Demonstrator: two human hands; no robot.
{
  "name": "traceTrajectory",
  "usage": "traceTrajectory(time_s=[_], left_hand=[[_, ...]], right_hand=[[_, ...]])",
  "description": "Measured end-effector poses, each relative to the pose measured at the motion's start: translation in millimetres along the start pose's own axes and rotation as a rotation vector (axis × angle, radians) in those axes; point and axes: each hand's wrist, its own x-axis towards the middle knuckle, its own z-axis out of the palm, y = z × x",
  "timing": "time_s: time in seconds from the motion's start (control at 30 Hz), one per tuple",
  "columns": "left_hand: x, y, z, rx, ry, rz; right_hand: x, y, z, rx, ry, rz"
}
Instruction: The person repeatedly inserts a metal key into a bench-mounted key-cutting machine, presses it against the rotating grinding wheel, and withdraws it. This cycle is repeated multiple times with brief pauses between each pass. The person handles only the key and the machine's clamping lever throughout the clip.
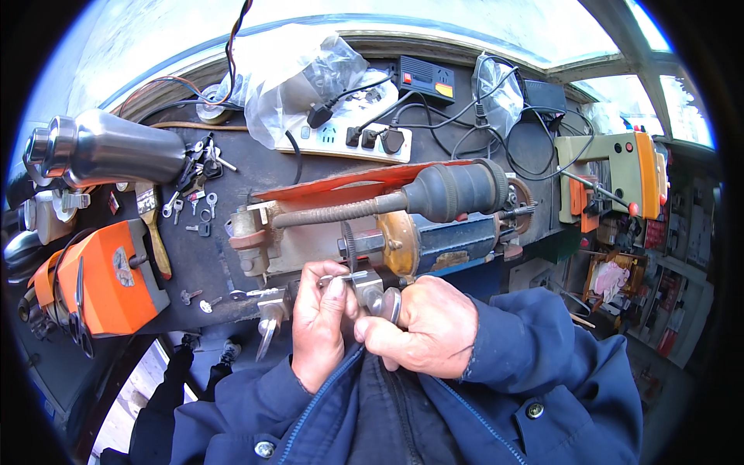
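A key-cutting machine stands in front of me, with a blue motor (457, 244) and a toothed cutting wheel (348, 246). My left hand (320, 325) is closed, thumb and finger pinching a small key (339, 280) at the right-hand clamp (365, 284). My right hand (426, 322) wraps round the metal wing knob (393, 306) of that same clamp. A second clamp (273, 304) sits to the left, its flat handle (268, 338) hanging down. My fingers hide part of the key and the knob.
A flexible-necked lamp (449, 192) lies across the machine. Loose keys (203, 229), a brush (153, 225), a steel flask (116, 147) and an orange machine (108, 279) are on the left. Behind are a power strip (333, 138) and tangled cables; a beige-and-orange machine (612, 174) stands right.
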Motion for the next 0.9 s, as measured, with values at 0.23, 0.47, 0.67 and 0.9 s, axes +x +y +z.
traceTrajectory(time_s=[0.23, 0.47, 0.67, 0.9], left_hand=[[0.9, 2.6, 0.5, -0.002, -0.018, -0.01], [1.3, 5.4, -0.2, 0.075, -0.009, -0.025], [-5.2, 7.4, -2.3, 0.111, -0.029, -0.027], [-6.7, 10.0, -2.4, 0.204, -0.037, -0.017]], right_hand=[[-1.1, 7.3, 1.7, 0.241, -0.038, 0.131], [-3.6, 7.2, 32.0, 1.233, -0.018, 0.315], [-4.9, 15.2, 30.1, 1.113, -0.125, 0.257], [-3.7, 16.8, 26.8, 1.107, -0.137, 0.252]])
